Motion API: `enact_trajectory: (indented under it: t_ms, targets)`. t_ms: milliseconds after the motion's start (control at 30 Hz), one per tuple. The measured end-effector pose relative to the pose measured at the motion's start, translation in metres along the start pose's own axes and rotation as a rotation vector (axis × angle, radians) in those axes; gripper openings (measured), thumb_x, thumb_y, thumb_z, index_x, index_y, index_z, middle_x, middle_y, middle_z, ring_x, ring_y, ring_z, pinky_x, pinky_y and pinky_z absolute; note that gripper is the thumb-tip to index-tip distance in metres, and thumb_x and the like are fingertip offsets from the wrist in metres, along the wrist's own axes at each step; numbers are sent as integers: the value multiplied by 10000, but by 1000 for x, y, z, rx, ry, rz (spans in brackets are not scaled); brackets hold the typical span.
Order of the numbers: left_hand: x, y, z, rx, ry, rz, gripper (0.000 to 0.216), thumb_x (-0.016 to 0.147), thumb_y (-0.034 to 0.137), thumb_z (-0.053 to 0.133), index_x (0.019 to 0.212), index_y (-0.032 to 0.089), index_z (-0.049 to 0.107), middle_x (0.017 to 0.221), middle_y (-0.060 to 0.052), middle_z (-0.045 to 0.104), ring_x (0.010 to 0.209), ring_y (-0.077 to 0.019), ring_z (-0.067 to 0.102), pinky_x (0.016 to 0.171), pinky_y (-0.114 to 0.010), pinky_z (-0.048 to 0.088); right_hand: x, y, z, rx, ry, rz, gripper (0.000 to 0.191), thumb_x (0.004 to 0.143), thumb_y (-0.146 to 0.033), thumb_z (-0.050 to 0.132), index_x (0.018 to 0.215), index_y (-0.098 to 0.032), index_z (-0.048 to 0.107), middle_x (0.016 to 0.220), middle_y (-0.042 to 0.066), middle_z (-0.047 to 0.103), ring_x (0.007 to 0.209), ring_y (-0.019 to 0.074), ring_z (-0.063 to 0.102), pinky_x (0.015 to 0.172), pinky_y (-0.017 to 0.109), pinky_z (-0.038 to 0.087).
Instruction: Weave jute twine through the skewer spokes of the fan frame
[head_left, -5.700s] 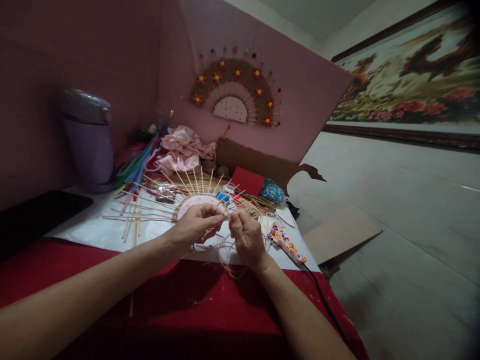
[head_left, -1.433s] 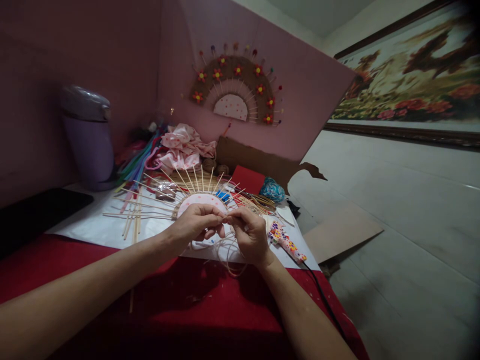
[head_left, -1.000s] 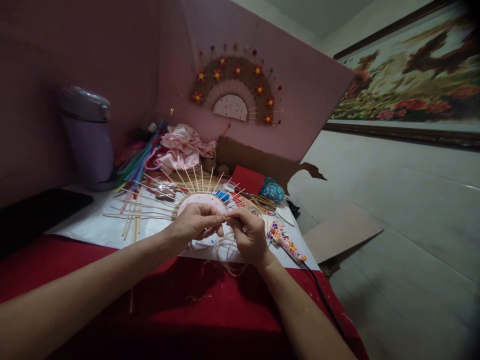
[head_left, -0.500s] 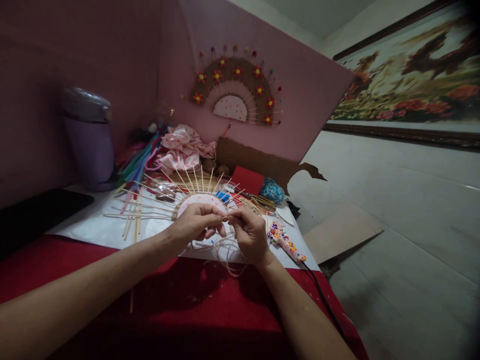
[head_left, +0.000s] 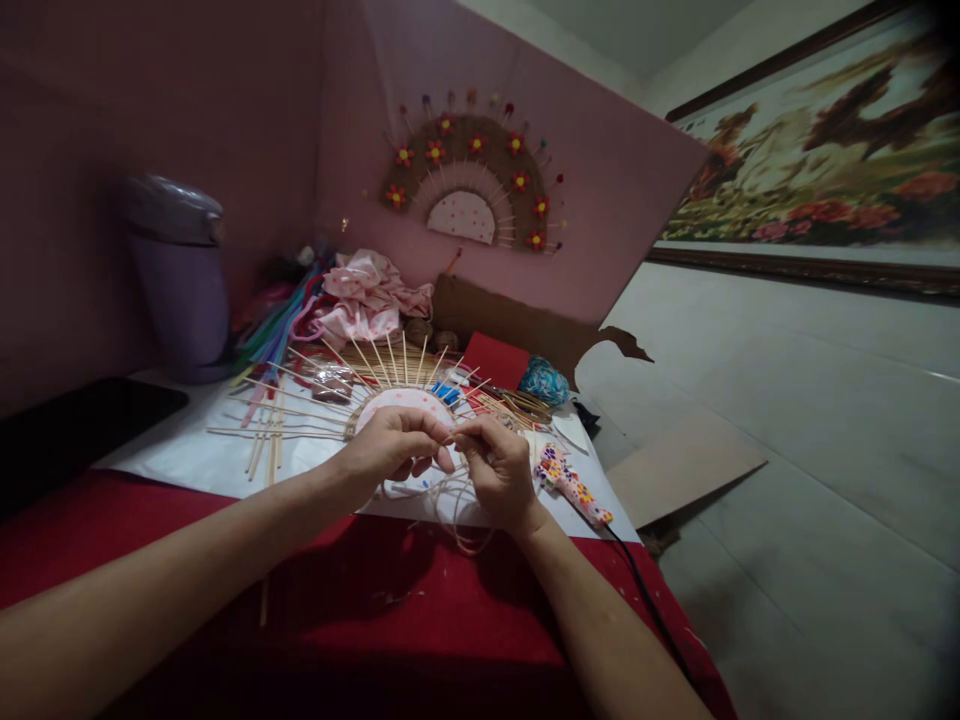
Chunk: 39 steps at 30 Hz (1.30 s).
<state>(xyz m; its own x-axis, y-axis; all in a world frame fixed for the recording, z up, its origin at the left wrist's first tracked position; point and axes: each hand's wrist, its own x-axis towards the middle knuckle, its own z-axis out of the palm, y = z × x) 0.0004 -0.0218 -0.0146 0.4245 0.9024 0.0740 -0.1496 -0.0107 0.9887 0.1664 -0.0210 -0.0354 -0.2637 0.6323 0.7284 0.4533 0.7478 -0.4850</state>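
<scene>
A half-round piece of pink dotted cloth, with thin wooden sticks fanning out from its curved edge, lies on the white sheet. My left hand is closed in front of it and covers its lower part. My right hand pinches beside it, its fingertips meeting those of the left. Both hold a strand of jute twine, mostly hidden between the fingers. Loose loops of the twine hang below the right hand and over the sheet's front edge.
A flower-patterned glue gun with a black cord lies at the right. Behind are blue yarn, red card, pink cloth and pipe cleaners. A purple flask and dark phone-like slab stand left.
Both hands stay almost in place. The fingertips shift slightly around the twine, and the left fingers sit a little lower. Everything else is unchanged.
</scene>
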Motion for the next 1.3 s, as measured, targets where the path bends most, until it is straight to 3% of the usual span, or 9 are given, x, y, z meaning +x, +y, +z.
enact_trajectory:
  t_ms: [133,333,500,633,867,1000,1100,1200,1300]
  targets:
    - [0,0,-1,33,7,-14,125,632,153,563,738,123,622,679,-46,690,416,-54,405,366,-166,184,0,0,0,-19,5,12,97,840,-185,529,780,-185,605,694,16,590,650,147,537,606,261,413]
    - [0,4,4,92,-5,37,125,675,245,625,649,124,605,487,6,601,358,-30,335,360,-163,175,1,-1,-1,0,-17,20,101,838,-205,535,770,-180,605,683,15,578,622,141,515,592,263,404]
    - [1,1,4,62,12,19,66,666,185,585,644,124,598,536,-11,632,374,-35,372,366,-159,209,1,0,-1,46,26,108,119,830,-228,561,730,-184,607,668,4,568,605,129,499,574,253,389]
    - [2,-1,1,19,74,53,86,657,150,547,715,134,608,563,-6,640,356,-39,360,348,-165,186,6,4,-4,409,80,322,261,807,-346,597,615,-178,543,517,-45,463,436,84,400,422,214,328]
    - [4,0,-4,18,236,65,67,673,118,514,709,155,556,540,23,600,326,-34,327,330,-170,167,20,8,-23,1224,228,695,318,760,-391,646,583,-166,507,594,-30,559,438,62,447,358,164,348]
    - [4,0,-2,99,152,-41,80,672,126,518,726,139,576,540,13,599,325,-40,343,330,-176,160,22,10,-26,1346,280,691,304,803,-312,620,564,-171,495,709,10,632,668,106,602,582,207,508]
    - [5,-3,2,159,89,-91,82,679,132,514,741,135,569,523,6,611,317,-47,336,343,-186,185,21,10,-26,1387,250,683,311,837,-296,571,563,-180,480,753,21,635,740,131,609,748,298,521]
    - [4,-7,4,266,38,-33,100,677,118,512,748,133,582,547,-8,637,385,-74,424,403,-201,287,20,8,-25,1374,171,638,278,860,-289,537,607,-189,478,619,-33,516,523,83,482,598,238,502]
    - [1,-9,3,466,44,164,123,703,139,534,772,142,636,685,-34,678,619,-136,567,562,-241,400,18,2,-22,1249,91,588,249,848,-332,544,650,-195,482,617,-35,438,475,83,373,432,197,378]
